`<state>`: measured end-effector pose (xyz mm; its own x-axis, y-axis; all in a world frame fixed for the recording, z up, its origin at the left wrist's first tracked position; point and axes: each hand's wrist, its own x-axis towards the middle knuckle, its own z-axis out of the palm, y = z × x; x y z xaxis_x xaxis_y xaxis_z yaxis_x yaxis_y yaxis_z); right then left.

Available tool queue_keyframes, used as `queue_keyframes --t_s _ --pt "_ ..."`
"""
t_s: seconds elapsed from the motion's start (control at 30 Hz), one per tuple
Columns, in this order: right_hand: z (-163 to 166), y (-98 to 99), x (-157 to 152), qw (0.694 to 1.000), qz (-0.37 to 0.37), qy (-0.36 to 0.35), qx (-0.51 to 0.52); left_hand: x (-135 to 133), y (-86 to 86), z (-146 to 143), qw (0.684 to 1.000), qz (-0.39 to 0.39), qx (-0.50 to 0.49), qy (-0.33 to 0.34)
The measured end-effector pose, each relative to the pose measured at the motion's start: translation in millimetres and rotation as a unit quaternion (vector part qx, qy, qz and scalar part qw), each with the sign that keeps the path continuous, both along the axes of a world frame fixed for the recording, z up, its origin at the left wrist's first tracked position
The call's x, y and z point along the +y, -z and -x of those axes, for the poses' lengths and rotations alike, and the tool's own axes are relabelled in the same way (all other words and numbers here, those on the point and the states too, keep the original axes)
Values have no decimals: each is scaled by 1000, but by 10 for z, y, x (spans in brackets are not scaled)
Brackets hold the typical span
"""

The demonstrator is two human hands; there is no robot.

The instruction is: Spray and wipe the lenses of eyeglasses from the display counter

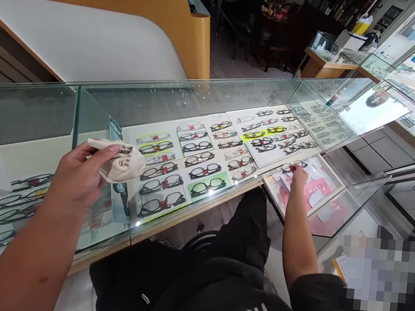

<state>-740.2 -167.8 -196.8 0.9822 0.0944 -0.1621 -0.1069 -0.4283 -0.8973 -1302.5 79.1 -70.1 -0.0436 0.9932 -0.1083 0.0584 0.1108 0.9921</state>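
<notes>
A: Quick pass. What do we have in the left hand (82, 173)?

B: A cream printed cloth (128, 168). We see the thumb pressed flat on top, fingers curled underneath, so a narrow pinch. It's bunched up, dark lettering showing near the thumb, held above the glass display counter (197, 211).

A: And the right hand (299, 176)?

B: Arm stretched out, fingertips drawn together on dark-framed eyeglasses (288, 169). We get a red spot by the fingers; too small for us to say which part of the frame is gripped.

A: Where do we put those?

B: At the counter's front side, over the inner end of a pulled-out drawer (326, 202). Touching its contents or not, we can't tell.

A: Drawer contents?

B: Pink packets (317, 187) and some whitish pieces. We can't read more.

A: Surroundings, fast.

B: Rows of display eyeglasses (204, 171) under the glass, between our two hands; one pair sits on a green card (210, 187). More display frames (13, 213) lie beside the left forearm.

A: Anything on top?

B: A small bottle (336, 96) at the far right end. Below, we log part of a black stool (202, 241) by the dark trousers.
</notes>
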Motion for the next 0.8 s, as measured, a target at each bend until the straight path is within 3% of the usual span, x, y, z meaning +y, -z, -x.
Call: queue_keyframes --t_s 0.13,0.23,0.33,0.47,0.63,0.8 --pt "94 -168 -512 992 5 91 -84 -54 -121 -77 996 63 -41 -54" --pt "72 -434 -642 980 -21 113 -160 -51 -168 -109 994 55 -56 -72" --pt "1 -729 -467 967 -114 60 -221 -25 -154 -113 993 54 -64 -79" --pt "-62 -944 41 971 -165 -42 -169 -11 -122 -107 994 58 -60 -75" --pt "-49 -919 472 982 -148 -61 -99 -27 -160 -116 994 76 -42 -67" --pt "-23 -875 482 984 -133 -78 -91 -37 -198 -129 993 93 -23 -73"
